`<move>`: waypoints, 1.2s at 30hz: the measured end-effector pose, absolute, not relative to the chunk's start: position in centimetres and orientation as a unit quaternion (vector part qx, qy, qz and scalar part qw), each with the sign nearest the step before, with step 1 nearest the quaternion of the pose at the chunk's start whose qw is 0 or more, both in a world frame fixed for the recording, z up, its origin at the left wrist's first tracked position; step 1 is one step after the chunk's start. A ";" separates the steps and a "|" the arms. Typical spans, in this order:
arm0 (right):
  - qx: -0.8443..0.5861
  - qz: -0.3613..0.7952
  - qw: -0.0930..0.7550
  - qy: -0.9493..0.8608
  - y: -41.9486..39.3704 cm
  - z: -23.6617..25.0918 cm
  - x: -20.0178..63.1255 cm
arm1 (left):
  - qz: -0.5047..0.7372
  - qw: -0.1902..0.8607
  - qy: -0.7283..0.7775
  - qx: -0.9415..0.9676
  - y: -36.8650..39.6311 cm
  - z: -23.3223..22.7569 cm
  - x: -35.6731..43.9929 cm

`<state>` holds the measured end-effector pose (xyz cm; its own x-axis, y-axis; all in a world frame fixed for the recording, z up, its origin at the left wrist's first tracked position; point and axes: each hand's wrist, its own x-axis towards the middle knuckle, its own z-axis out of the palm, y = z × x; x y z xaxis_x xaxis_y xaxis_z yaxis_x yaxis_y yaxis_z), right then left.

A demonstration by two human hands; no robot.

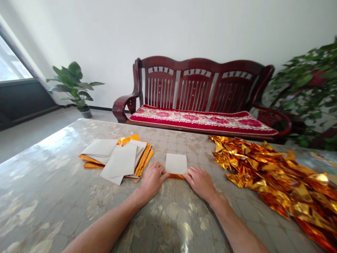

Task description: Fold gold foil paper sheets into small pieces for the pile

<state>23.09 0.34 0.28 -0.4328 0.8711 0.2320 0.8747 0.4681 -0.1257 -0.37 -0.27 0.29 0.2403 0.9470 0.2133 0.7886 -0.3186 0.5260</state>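
A sheet of gold foil paper [176,163] lies white side up on the table between my hands. Its near edge is folded over, so a narrow gold strip shows there. My left hand [154,175] pinches the left end of that fold, fingers closed. At the right end, my right hand [200,181] grips the same fold with its fingers bent together. Left of my left hand sits a loose stack of foil paper sheets [119,161], white backs up with gold edges showing. A large heap of folded gold foil pieces [284,179] spreads to the right of my right hand.
A patterned, glossy cover lies over the table [65,189]. Beyond its far edge stands a dark red wooden bench [197,66] with a floral seat cover [200,117]. A potted plant [76,84] is at the left, and leafy greenery [310,88] at the right.
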 end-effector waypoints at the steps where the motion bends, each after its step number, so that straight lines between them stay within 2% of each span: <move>1: -0.519 -0.011 0.131 -0.845 0.3 0.3 23.0 | 0.251 0.156 0.563 0.772 -0.3 0.3 -0.4; 12: -0.528 0.056 0.159 -0.832 0.4 0.2 23.6 | 0.236 0.139 0.565 0.778 -0.3 0.5 -0.4; 23: -0.552 0.037 0.135 -0.822 0.3 0.8 22.8 | 0.207 0.096 0.583 0.780 -0.5 0.6 -0.3; 36: -0.563 0.015 0.142 -0.814 0.3 0.6 22.6 | 0.193 0.111 0.576 0.787 -0.6 1.0 0.0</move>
